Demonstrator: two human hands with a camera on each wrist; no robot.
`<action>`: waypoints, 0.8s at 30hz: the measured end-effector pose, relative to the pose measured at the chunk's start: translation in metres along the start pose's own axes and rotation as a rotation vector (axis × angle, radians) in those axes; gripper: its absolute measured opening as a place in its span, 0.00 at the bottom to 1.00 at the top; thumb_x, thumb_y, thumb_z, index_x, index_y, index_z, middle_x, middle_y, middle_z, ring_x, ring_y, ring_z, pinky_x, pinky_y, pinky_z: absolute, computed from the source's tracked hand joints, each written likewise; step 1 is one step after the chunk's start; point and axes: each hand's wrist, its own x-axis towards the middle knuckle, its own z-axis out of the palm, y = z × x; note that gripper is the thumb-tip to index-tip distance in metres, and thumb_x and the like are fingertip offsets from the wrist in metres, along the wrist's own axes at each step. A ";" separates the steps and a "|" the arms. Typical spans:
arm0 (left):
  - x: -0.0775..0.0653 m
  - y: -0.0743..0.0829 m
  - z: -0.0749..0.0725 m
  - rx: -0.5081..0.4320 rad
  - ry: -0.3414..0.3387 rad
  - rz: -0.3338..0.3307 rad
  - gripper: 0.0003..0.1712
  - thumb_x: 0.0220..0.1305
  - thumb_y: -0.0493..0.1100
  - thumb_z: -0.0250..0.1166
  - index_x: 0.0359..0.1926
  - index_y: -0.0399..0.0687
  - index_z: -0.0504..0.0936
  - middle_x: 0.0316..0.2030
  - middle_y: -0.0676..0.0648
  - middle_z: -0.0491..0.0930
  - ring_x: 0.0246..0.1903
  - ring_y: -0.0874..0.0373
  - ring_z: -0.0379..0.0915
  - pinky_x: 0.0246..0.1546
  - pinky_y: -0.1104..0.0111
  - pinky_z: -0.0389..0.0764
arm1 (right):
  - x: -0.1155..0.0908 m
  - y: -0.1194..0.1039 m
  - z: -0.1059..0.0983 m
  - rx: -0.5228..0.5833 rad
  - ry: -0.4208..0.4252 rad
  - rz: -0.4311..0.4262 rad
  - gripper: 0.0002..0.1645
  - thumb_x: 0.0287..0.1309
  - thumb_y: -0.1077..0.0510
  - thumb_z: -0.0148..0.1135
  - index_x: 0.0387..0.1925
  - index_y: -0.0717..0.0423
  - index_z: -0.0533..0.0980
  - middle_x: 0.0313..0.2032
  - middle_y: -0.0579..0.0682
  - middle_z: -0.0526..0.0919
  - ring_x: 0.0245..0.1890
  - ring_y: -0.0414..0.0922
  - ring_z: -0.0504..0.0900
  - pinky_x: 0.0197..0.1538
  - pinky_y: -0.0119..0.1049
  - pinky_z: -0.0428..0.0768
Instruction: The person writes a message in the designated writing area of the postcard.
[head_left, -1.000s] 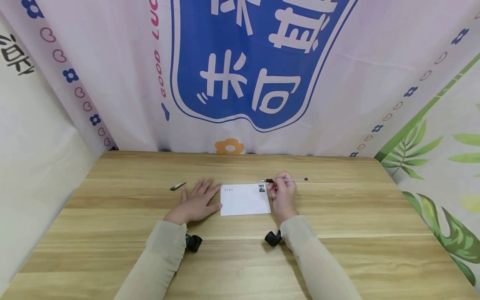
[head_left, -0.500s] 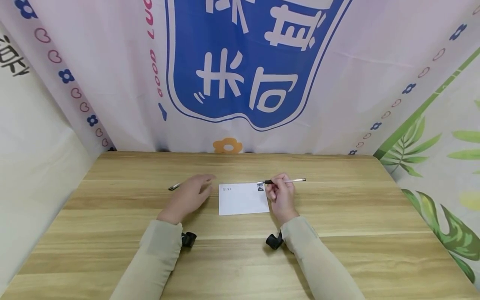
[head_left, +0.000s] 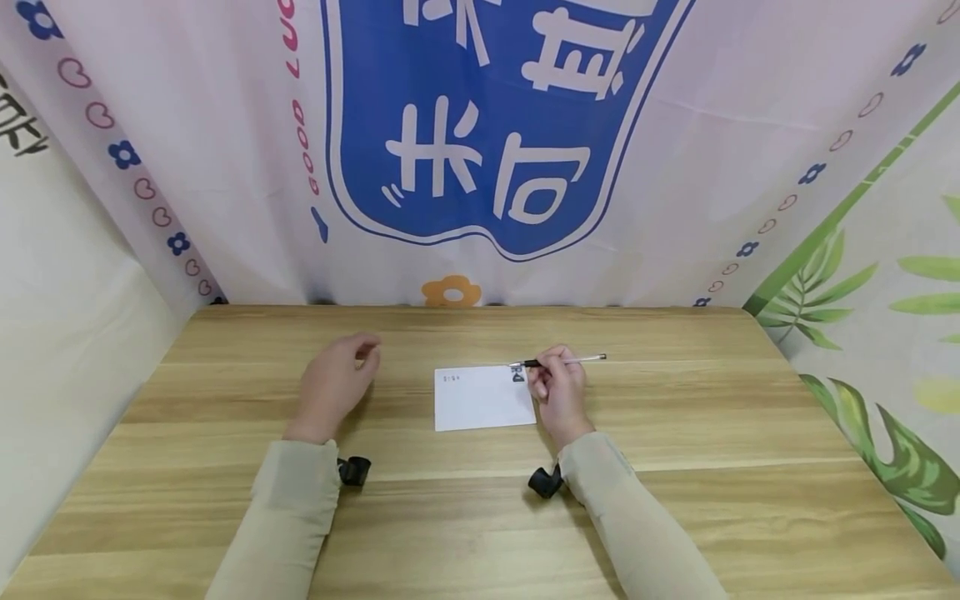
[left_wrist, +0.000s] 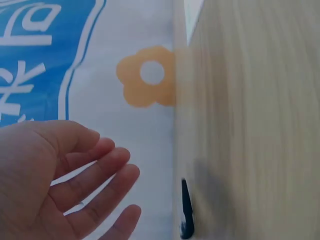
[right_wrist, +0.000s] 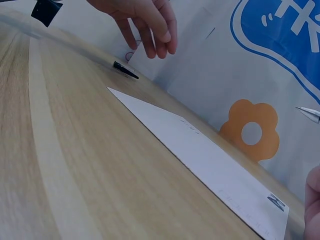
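A white envelope or postcard (head_left: 483, 400) lies flat on the table, with small marks at its upper left and a dark stamp-like print at its upper right. My right hand (head_left: 561, 396) pinches a gel pen (head_left: 577, 360), its tip over the envelope's upper right corner. In the right wrist view the metal pen tip (right_wrist: 309, 114) shows above the surface. Left of the envelope, my left hand (head_left: 337, 379) hovers with relaxed fingers, holding nothing. Below its fingers a black pen cap (left_wrist: 187, 212) lies on the wood; in the head view the hand hides it.
The wooden table (head_left: 450, 525) spans the lower view. A printed curtain (head_left: 247, 167) with a blue sign and an orange flower (head_left: 451, 291) hangs along its back edge. Black wrist cameras (head_left: 545, 482) sit beside both sleeves.
My left hand has lifted off the envelope's left edge and moved left, over the pen cap. My right hand keeps the pen nearly in place, its tip slightly further over the envelope's corner.
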 end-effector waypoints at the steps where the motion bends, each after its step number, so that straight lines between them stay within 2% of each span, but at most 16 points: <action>1: 0.000 -0.003 -0.001 0.010 0.005 -0.010 0.19 0.75 0.42 0.56 0.58 0.37 0.82 0.51 0.35 0.84 0.50 0.39 0.81 0.48 0.46 0.80 | 0.000 0.000 0.000 -0.001 0.000 0.000 0.13 0.62 0.72 0.46 0.25 0.56 0.69 0.14 0.47 0.73 0.10 0.34 0.63 0.14 0.23 0.58; 10: -0.005 -0.018 -0.009 0.102 0.004 -0.068 0.17 0.74 0.39 0.57 0.56 0.32 0.82 0.47 0.33 0.84 0.42 0.40 0.83 0.36 0.50 0.83 | 0.000 0.000 0.002 -0.021 -0.006 0.004 0.14 0.61 0.73 0.46 0.25 0.56 0.68 0.13 0.47 0.73 0.09 0.34 0.63 0.14 0.24 0.57; 13: -0.006 -0.021 -0.009 0.140 -0.008 -0.076 0.16 0.73 0.38 0.58 0.54 0.31 0.82 0.48 0.32 0.84 0.43 0.39 0.83 0.36 0.50 0.83 | -0.001 0.000 0.002 -0.029 -0.008 0.000 0.13 0.61 0.73 0.46 0.25 0.56 0.68 0.13 0.47 0.73 0.09 0.34 0.63 0.14 0.23 0.58; 18: -0.007 -0.024 -0.009 0.180 -0.069 -0.132 0.17 0.72 0.38 0.60 0.54 0.30 0.82 0.47 0.33 0.84 0.44 0.39 0.82 0.41 0.49 0.82 | 0.000 0.002 0.001 -0.031 -0.018 0.003 0.13 0.60 0.73 0.46 0.25 0.56 0.68 0.13 0.47 0.73 0.08 0.33 0.63 0.13 0.24 0.58; 24: -0.007 -0.026 -0.009 0.196 -0.109 -0.183 0.16 0.70 0.36 0.61 0.55 0.32 0.82 0.47 0.35 0.84 0.43 0.40 0.82 0.37 0.51 0.83 | 0.000 0.002 0.002 -0.036 -0.026 0.003 0.12 0.60 0.73 0.47 0.25 0.56 0.68 0.13 0.46 0.74 0.08 0.33 0.62 0.13 0.24 0.57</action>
